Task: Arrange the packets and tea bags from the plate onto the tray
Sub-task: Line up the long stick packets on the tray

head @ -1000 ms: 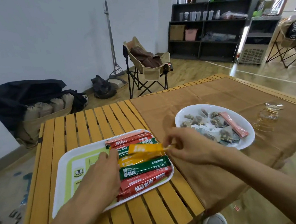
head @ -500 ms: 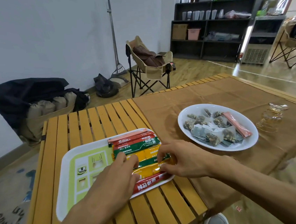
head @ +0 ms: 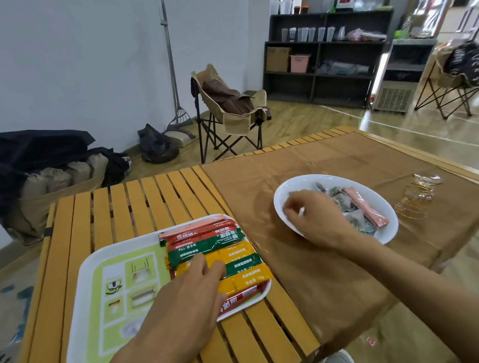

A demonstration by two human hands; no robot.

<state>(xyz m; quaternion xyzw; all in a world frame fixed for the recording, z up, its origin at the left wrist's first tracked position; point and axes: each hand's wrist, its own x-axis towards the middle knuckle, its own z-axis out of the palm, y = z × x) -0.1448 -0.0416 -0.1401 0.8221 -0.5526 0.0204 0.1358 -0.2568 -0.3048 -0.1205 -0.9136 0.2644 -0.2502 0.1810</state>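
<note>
The tabletop (head: 134, 204) is made of yellow wooden slats, with narrow gaps seen between them. Its right part is covered by a brown cloth (head: 299, 169) — creased, and hung over the near edge. A white tray (head: 80, 340) with green printed panels is set directly on the bare slats at the left, its right corner near the cloth's edge. On the cloth a white plate (head: 391, 230) is placed, well apart from the tray. Just beside the plate, to the right, a small clear glass piece (head: 418, 195) is laid on the cloth — its exact form cannot be told.
</note>
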